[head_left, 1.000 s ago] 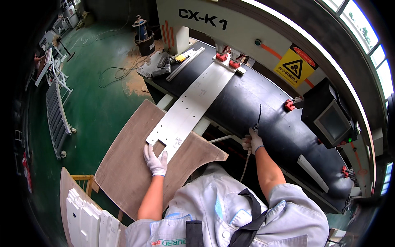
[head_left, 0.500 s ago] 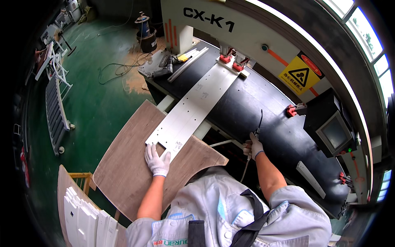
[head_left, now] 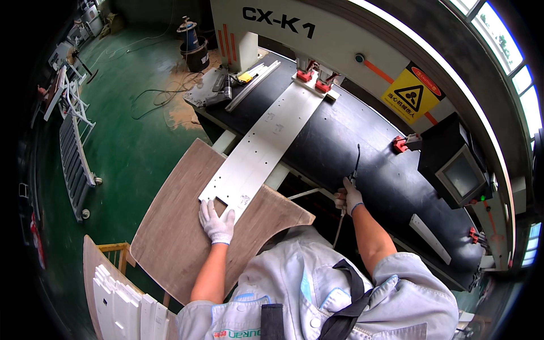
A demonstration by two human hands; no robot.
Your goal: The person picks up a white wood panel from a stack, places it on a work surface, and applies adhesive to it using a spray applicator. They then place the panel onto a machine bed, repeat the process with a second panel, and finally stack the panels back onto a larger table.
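A long white panel [head_left: 269, 139] with small holes and a square cutout near its close end runs from the wooden board up to the machine. My left hand [head_left: 217, 225], in a white glove, rests at the panel's near end beside the cutout, fingers and thumb spread apart. My gloved right hand [head_left: 350, 198] is closed round an air blow gun [head_left: 354, 174]. Its thin black nozzle points up over the black machine table, and a pale hose hangs below. The gun's body is mostly hidden by my fingers.
Red clamps [head_left: 313, 81] sit at the panel's far end. A curved brown wooden board [head_left: 175, 221] lies under its near end. White panels [head_left: 116, 300] are stacked lower left. A screen [head_left: 460, 178] stands right; the machine beam [head_left: 340, 45] spans the back. Cables lie on the floor.
The whole view has shifted slightly. My left hand stays on the panel's near end, and my right hand keeps hold of the blow gun in nearly the same place.
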